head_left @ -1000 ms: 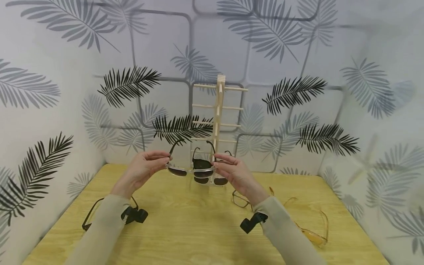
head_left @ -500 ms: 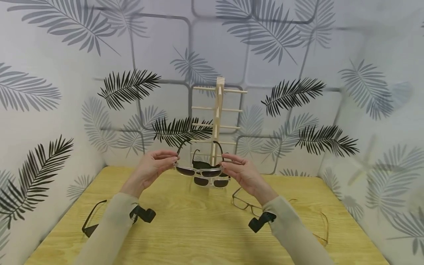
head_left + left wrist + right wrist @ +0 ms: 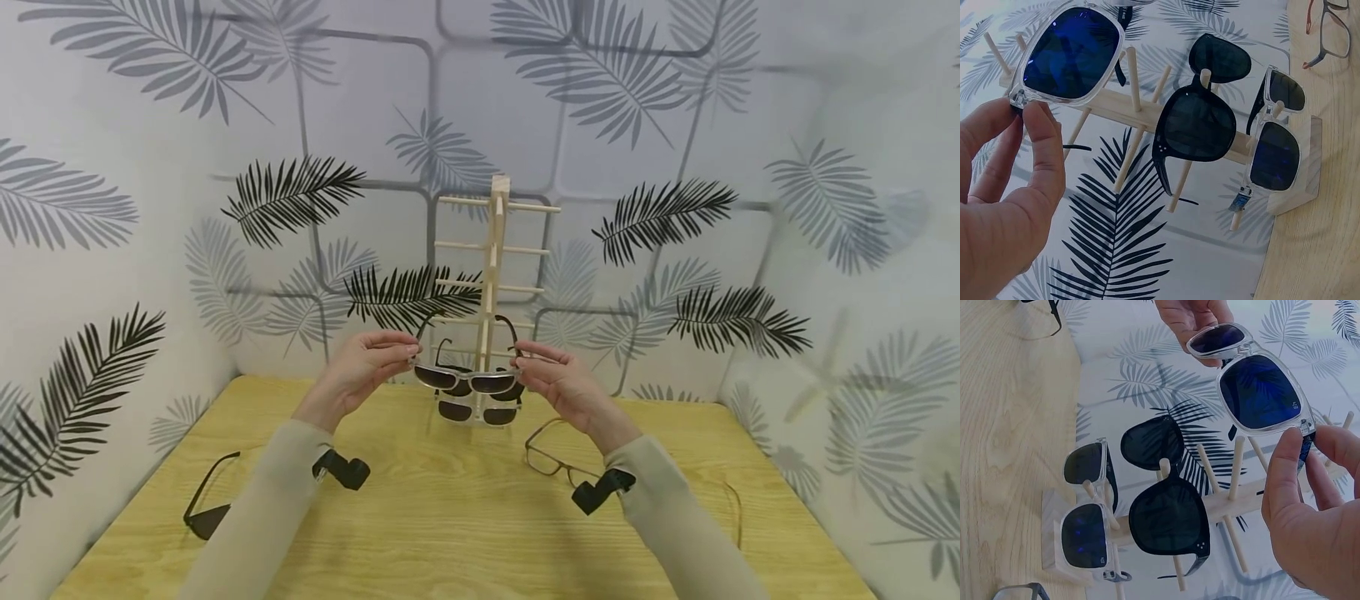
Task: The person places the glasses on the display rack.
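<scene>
Sunglasses with a clear frame, dark lenses and black temples [image 3: 492, 384] are held up between both hands in front of a wooden eyewear rack [image 3: 491, 267]. My left hand [image 3: 367, 371] pinches them at one hinge, thumb and fingers together. At the opposite hinge my right hand [image 3: 566, 387] has the same kind of pinch. Black sunglasses [image 3: 1197, 122] sit on lower pegs of the rack. Below these, near the base, hangs another clear-framed pair of sunglasses [image 3: 1083, 534]. In the head view the held pair partly covers the black one.
Several bare pegs stick out of the upper rack post. Black sunglasses [image 3: 206, 521] lie at the table's left, partly behind the left sleeve. Thin-framed eyeglasses [image 3: 542, 461] lie by the right forearm. Another thin frame [image 3: 739, 517] shows beyond the right sleeve. A leaf-patterned wall [image 3: 630, 108] stands behind.
Both hands have moved to the right with the clear-framed sunglasses, which are now roughly centred before the rack post. The grip at both hinges stays the same.
</scene>
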Demonstrator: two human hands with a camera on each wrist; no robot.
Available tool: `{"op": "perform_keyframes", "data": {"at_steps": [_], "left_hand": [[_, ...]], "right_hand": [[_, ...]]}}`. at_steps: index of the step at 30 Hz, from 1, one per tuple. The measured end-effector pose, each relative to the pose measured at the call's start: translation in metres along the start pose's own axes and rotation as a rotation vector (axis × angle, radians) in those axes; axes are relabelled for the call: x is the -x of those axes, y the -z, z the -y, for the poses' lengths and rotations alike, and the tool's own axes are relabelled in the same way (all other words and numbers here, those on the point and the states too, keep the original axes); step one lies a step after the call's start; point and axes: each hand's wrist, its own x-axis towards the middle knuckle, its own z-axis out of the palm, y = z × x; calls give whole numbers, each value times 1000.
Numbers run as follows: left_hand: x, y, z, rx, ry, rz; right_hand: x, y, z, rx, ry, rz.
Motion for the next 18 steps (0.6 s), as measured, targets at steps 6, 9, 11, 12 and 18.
{"op": "perform_keyframes", "data": {"at_steps": [6, 9, 11, 12, 18], "left_hand": [[-8, -5, 1, 31, 14, -9], [-11, -8, 3, 43, 22, -30], [-13, -10, 4, 44, 29, -42], [-14, -11, 4, 47, 33, -44], [-21, -17, 3, 12, 70, -56]], "right_hand": [[-5, 8, 4, 5, -9, -9], [-8, 12, 6, 5, -21, -17], [-10, 14, 7, 11, -29, -19], [-11, 15, 8, 16, -32, -27], [-15, 22, 12, 63, -30, -41]]}}
